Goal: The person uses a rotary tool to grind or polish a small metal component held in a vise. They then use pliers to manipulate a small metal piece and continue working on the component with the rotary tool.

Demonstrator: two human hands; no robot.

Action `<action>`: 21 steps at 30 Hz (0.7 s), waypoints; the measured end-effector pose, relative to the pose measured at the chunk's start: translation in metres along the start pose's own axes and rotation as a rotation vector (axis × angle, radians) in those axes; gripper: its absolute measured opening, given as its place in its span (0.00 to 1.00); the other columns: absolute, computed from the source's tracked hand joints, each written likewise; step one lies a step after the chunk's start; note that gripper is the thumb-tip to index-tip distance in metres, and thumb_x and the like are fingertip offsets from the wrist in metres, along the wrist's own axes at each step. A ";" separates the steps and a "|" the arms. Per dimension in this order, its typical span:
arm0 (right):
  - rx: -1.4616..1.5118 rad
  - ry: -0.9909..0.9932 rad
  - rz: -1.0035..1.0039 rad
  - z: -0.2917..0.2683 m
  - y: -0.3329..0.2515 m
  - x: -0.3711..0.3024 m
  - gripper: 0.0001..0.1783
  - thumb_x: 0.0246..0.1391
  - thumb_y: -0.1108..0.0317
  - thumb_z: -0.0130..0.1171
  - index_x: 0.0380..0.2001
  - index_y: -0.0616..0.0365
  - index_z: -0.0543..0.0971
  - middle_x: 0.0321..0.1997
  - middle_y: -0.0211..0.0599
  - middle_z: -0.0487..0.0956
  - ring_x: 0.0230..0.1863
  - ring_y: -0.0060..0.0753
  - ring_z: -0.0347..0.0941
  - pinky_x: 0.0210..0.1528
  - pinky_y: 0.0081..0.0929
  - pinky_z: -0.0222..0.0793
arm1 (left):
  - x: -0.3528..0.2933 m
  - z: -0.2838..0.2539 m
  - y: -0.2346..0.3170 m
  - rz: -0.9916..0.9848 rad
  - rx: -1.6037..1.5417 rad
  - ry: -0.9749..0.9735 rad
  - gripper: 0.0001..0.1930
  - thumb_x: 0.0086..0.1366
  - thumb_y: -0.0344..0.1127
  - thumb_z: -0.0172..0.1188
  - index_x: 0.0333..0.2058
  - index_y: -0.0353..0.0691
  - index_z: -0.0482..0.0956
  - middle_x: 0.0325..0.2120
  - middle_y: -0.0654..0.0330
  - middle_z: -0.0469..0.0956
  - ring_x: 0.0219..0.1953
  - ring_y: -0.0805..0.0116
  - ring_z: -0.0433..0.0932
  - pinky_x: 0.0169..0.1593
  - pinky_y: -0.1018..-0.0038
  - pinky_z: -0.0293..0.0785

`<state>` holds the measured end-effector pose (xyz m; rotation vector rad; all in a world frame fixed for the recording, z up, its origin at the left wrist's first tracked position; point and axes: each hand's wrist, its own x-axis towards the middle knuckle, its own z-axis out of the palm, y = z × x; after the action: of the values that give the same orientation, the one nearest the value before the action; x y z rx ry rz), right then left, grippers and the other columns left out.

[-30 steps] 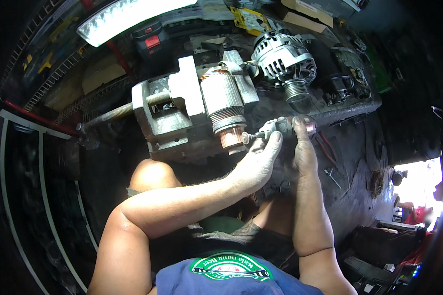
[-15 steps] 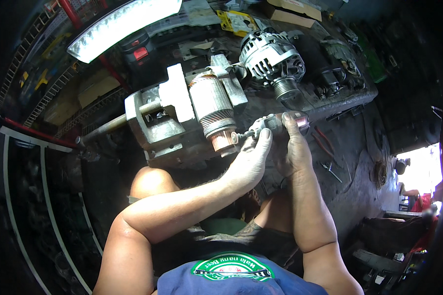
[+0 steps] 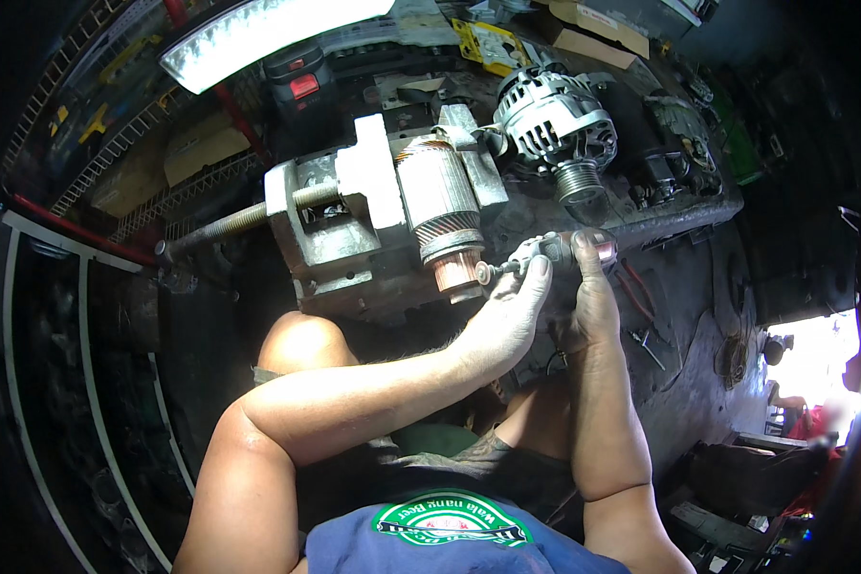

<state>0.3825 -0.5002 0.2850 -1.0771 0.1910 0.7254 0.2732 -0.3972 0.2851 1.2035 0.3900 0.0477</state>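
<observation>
Left grip [image 3: 507,320] and right grip [image 3: 593,298], wrapped around a rotary tool [image 3: 557,251], held its disc [image 3: 484,275] just beside the copper end [image 3: 456,272] of an armature [image 3: 437,191] fixed in a vise [image 3: 370,182], apparently for grinding, the next move likely needing steady contact.

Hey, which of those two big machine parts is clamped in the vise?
The armature with the copper-coloured end: it sits between the jaws of the vise. The silver alternator with the grooved pulley is outside it, to the right.
</observation>
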 end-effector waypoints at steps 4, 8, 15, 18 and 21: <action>-0.002 -0.029 -0.040 0.004 -0.001 0.001 0.25 0.65 0.48 0.67 0.51 0.57 0.82 0.49 0.39 0.86 0.48 0.37 0.84 0.55 0.41 0.81 | 0.002 0.001 -0.002 0.079 -0.016 0.024 0.33 0.83 0.59 0.40 0.70 0.37 0.66 0.60 0.55 0.68 0.63 0.64 0.63 0.67 0.70 0.58; 0.003 -0.019 -0.039 0.010 -0.002 0.000 0.25 0.65 0.47 0.67 0.51 0.57 0.82 0.49 0.39 0.86 0.48 0.38 0.84 0.55 0.41 0.81 | 0.009 0.002 -0.004 0.082 -0.029 0.081 0.27 0.84 0.56 0.41 0.64 0.40 0.73 0.43 0.68 0.72 0.45 0.79 0.65 0.52 0.79 0.66; -0.007 -0.042 -0.044 0.013 -0.003 0.004 0.24 0.66 0.47 0.65 0.50 0.57 0.81 0.48 0.40 0.86 0.49 0.39 0.84 0.58 0.41 0.79 | 0.007 0.007 0.001 0.204 -0.048 0.128 0.30 0.84 0.57 0.40 0.67 0.37 0.70 0.55 0.60 0.74 0.56 0.73 0.68 0.65 0.74 0.64; -0.007 -0.087 -0.050 0.010 -0.001 0.007 0.24 0.66 0.47 0.65 0.51 0.57 0.81 0.48 0.39 0.86 0.49 0.38 0.84 0.59 0.41 0.79 | 0.004 0.004 0.007 0.187 -0.017 0.083 0.33 0.84 0.55 0.40 0.74 0.35 0.60 0.70 0.47 0.65 0.74 0.56 0.61 0.76 0.65 0.53; 0.030 -0.143 -0.043 0.008 -0.001 0.007 0.23 0.67 0.48 0.64 0.50 0.57 0.81 0.48 0.38 0.86 0.49 0.38 0.83 0.59 0.39 0.79 | 0.004 0.001 0.011 0.123 0.040 0.077 0.34 0.84 0.55 0.39 0.74 0.34 0.59 0.71 0.46 0.64 0.74 0.56 0.60 0.76 0.65 0.53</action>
<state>0.3873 -0.4905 0.2862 -0.9939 0.0562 0.7553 0.2796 -0.3933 0.2944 1.2665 0.3856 0.1934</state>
